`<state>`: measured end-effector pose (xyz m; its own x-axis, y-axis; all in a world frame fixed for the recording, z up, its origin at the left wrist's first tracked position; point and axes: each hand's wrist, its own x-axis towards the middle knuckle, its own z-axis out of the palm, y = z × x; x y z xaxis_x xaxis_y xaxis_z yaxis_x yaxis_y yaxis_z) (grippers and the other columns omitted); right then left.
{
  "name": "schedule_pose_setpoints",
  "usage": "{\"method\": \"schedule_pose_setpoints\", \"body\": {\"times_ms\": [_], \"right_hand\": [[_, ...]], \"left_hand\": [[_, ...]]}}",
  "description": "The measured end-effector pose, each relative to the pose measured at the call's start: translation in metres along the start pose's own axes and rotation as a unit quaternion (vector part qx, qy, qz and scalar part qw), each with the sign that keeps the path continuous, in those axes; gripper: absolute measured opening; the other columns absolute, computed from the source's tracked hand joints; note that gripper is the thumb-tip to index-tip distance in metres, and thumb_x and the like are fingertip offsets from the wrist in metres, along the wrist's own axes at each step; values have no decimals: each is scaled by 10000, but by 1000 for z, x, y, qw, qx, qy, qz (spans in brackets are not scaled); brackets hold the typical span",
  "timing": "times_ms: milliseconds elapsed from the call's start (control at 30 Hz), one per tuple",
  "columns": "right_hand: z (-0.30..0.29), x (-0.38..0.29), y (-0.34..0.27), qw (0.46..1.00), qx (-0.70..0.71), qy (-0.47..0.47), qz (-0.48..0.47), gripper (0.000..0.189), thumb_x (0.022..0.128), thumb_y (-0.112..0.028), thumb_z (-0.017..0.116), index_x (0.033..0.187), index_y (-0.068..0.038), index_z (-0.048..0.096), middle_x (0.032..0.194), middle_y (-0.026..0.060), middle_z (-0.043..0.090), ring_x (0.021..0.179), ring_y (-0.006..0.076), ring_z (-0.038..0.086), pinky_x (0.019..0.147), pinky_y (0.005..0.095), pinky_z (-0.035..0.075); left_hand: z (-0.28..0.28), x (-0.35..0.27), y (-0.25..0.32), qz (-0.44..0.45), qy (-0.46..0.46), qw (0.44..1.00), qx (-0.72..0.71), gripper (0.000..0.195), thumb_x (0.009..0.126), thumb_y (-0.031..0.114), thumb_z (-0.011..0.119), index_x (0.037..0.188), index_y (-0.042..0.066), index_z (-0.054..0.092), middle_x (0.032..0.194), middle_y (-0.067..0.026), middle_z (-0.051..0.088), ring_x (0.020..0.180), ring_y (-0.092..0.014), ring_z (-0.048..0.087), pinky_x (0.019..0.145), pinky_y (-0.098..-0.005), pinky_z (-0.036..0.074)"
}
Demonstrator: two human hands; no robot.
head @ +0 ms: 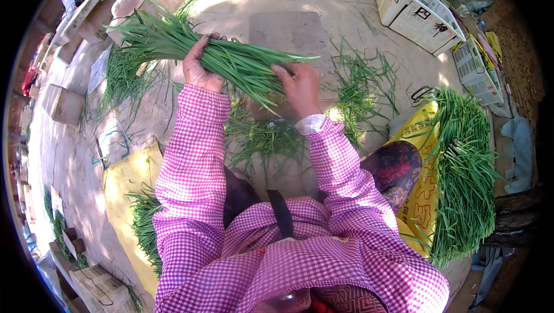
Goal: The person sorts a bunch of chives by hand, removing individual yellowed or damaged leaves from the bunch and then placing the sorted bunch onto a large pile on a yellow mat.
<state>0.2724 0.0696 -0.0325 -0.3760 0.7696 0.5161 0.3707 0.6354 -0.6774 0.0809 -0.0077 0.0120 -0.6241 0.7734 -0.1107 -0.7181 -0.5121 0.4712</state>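
A bunch of long flat green leaves, apparently garlic chives (246, 64), lies slantwise across my left hand (199, 68), which grips it near the middle. The leaves fan out to the upper left. At the other end, my right hand (304, 88) pinches the stalks between thumb and fingers, partly hiding them. Beneath the hands, loose leaves (270, 140) are scattered on the concrete floor, and another loose heap (357, 92) lies to the right. A large stack of the same greens (465, 174) rests on a yellow printed sack (417, 209) beside my right knee.
White plastic crates (417, 16) stand at the upper right. To the left are a concrete block (63, 104), a heap of greens (123, 70) and a yellow sheet (130, 183) with more greens (146, 222) on it. A low stool or crate (101, 289) sits lower left.
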Motion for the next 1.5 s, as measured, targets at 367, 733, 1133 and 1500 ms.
{"method": "schedule_pose_setpoints", "body": {"times_ms": [367,733,1133,1500], "right_hand": [[-29,1,35,964,-261,46,36,157,841,-257,583,871,-104,597,892,107,603,730,354,596,607,456,458],[-50,9,90,956,217,-76,182,408,820,-319,646,1119,-45,605,912,88,639,747,185,628,686,299,475],[-48,11,65,896,339,-14,287,168,838,-133,620,947,-7,625,663,-6,559,514,74,515,495,211,430],[-34,5,36,913,314,-130,227,199,840,-114,624,989,17,618,634,-9,538,484,50,477,455,217,416]], "left_hand": [[-21,9,20,62,-17,998,8,137,851,65,514,980,20,501,933,-156,614,932,-335,576,850,-484,475],[-3,-6,52,70,76,992,-72,181,858,107,496,910,-53,562,895,-168,593,883,-295,566,863,-435,461],[-8,-2,57,83,73,993,-36,137,825,88,520,838,-45,554,821,-167,588,821,-302,560,806,-427,463],[-10,-2,53,54,89,995,-10,130,808,59,531,866,-57,542,859,-201,599,835,-321,575,827,-457,464]]}}
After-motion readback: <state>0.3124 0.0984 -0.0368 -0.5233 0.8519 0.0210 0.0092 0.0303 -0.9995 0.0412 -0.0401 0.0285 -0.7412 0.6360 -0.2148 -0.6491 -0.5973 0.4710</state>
